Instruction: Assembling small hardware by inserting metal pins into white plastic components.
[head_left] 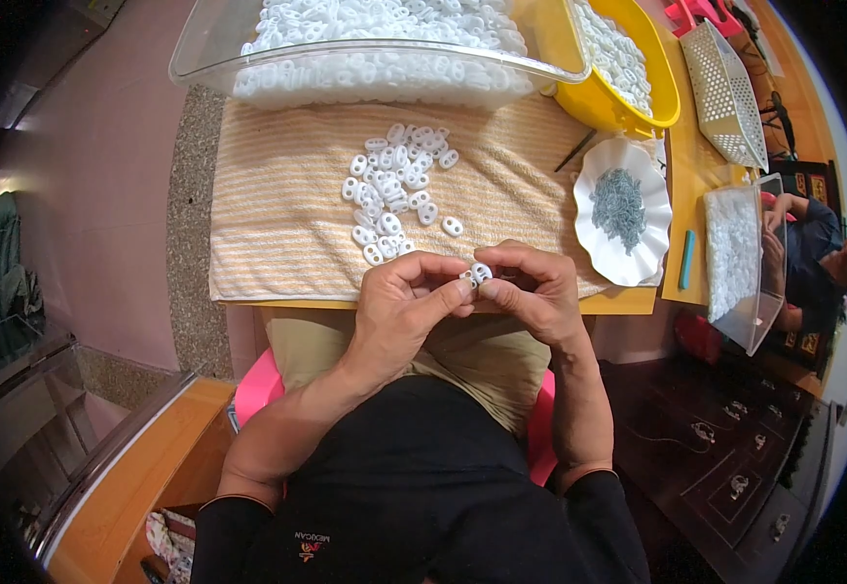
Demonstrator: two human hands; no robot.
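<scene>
At the table's front edge my left hand (406, 300) and my right hand (537, 297) meet, thumbs and fingers pinched. Between them they hold small white oval plastic pieces with two holes (482, 273); the fingertips partly hide these, and I cannot tell how they fit together. Just beyond my left hand, a loose pile of the same white pieces (389, 180) lies on a striped beige towel (277, 195). One single piece (452, 227) rests a little apart, to the right of the pile. To the right stands a white wavy-rimmed dish (589, 229) with many tiny grey metal parts (620, 209), perhaps springs.
A clear plastic bin (385, 73) full of white pieces stands at the back, beside a yellow basin (662, 97) with more. On the right are a perforated white basket (725, 97), a teal stick (686, 260) and a clear box (735, 258). Another person (813, 234) sits there.
</scene>
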